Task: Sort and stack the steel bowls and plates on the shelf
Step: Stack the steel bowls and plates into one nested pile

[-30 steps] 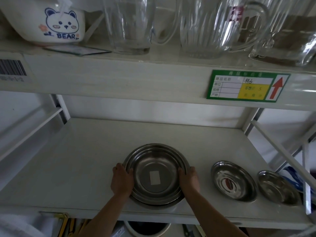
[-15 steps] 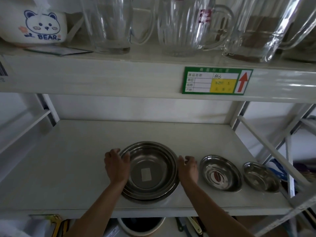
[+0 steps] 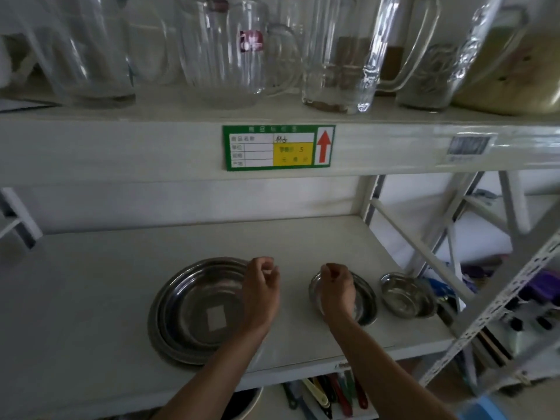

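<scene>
Both sets of fingers are loosely curled and hold nothing: the left hand [image 3: 261, 294] hovers over the right rim of the large stacked plates [image 3: 194, 310], the right hand [image 3: 336, 291] over the middle steel dish [image 3: 362, 301], whose near-left part it covers; whether it touches the rim I cannot tell. Judging by this, the big stack is settled and the middle dish is the likely next pick. Outward to the right sits one small steel bowl [image 3: 404, 295], apart from the dish. Count on the lower shelf [image 3: 91, 286]: one nested stack of at least two large plates, one middle dish, one small bowl
</scene>
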Demonstrator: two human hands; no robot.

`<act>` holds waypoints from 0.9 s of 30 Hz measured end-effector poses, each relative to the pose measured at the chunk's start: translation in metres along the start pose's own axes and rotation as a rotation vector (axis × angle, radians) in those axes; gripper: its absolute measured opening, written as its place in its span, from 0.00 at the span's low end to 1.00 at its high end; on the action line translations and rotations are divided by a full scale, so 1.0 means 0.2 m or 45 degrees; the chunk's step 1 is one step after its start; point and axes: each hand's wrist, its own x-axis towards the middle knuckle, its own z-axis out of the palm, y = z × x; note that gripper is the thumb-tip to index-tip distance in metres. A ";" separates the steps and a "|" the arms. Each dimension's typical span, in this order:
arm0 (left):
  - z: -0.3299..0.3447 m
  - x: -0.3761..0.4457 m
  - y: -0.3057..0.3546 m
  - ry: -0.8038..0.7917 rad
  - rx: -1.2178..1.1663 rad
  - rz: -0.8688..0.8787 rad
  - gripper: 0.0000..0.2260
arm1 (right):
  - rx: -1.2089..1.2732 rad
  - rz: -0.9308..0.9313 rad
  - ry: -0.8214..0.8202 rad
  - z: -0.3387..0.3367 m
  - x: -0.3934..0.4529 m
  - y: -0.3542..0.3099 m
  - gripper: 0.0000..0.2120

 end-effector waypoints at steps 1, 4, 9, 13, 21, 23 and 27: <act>0.06 -0.01 -0.01 -0.047 -0.022 -0.051 0.12 | 0.008 -0.004 0.027 -0.05 0.02 0.01 0.09; 0.26 -0.03 -0.15 -0.165 -0.063 -0.213 0.18 | 0.024 0.048 0.116 -0.19 0.08 0.07 0.12; 0.39 -0.18 -0.01 -0.295 0.112 -0.240 0.19 | 0.074 0.211 0.200 -0.45 0.15 0.21 0.15; 0.49 -0.25 -0.07 -0.335 0.226 -0.389 0.22 | 0.066 0.293 0.328 -0.65 0.18 0.31 0.18; 0.65 -0.32 -0.17 -0.242 0.090 -0.722 0.26 | 0.089 0.552 0.247 -0.82 0.30 0.58 0.24; 0.72 -0.32 -0.24 -0.217 0.022 -0.792 0.25 | 0.135 0.557 0.208 -0.84 0.34 0.63 0.23; 0.84 -0.30 -0.34 -0.156 -0.013 -0.849 0.24 | 0.167 0.694 0.120 -0.83 0.44 0.73 0.25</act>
